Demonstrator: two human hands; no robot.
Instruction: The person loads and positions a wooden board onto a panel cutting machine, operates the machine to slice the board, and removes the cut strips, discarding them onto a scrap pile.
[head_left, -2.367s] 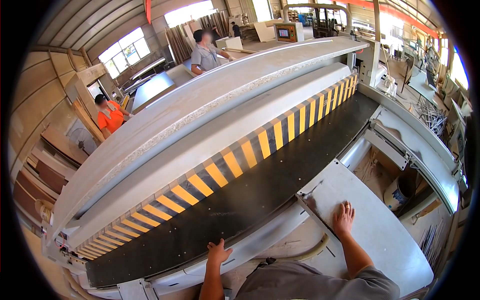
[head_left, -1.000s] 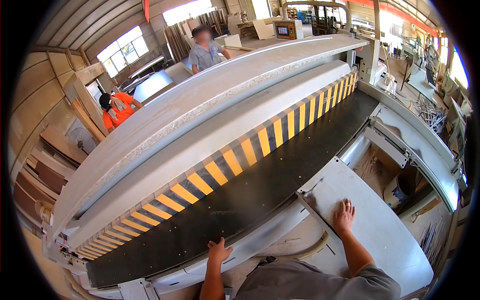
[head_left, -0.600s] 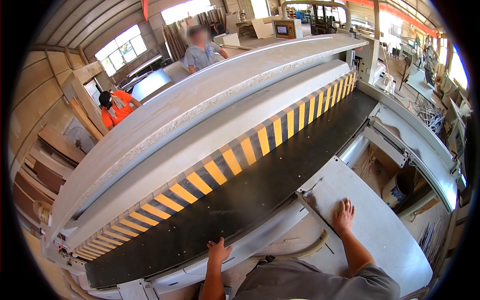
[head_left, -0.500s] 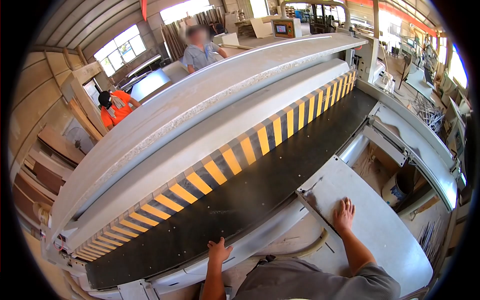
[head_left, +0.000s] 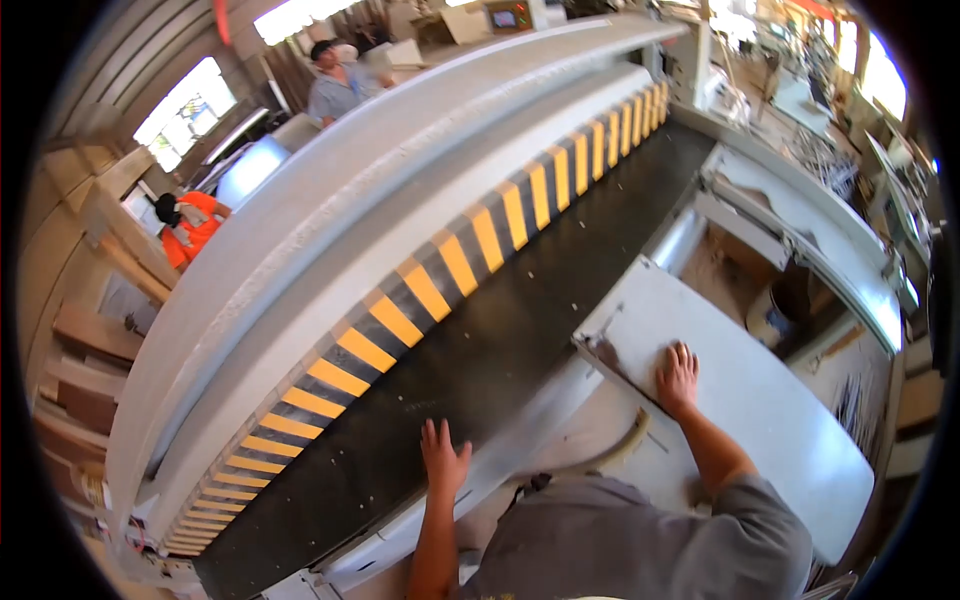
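Stripes of yellow and black run along the grey beam, behind the black bed, probably to warn hands. My left hand, holding nothing, is spread wide at this bed's near edge; whether it touches, I cannot tell. My right hand lies open on the pale side table, seemingly for support. The control screen is too small to read.

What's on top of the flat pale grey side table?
The person's right hand rests palm-down on the table; a dark smudge sits near its left corner. The surface under the hand, forearm and grey sleeve is hidden.
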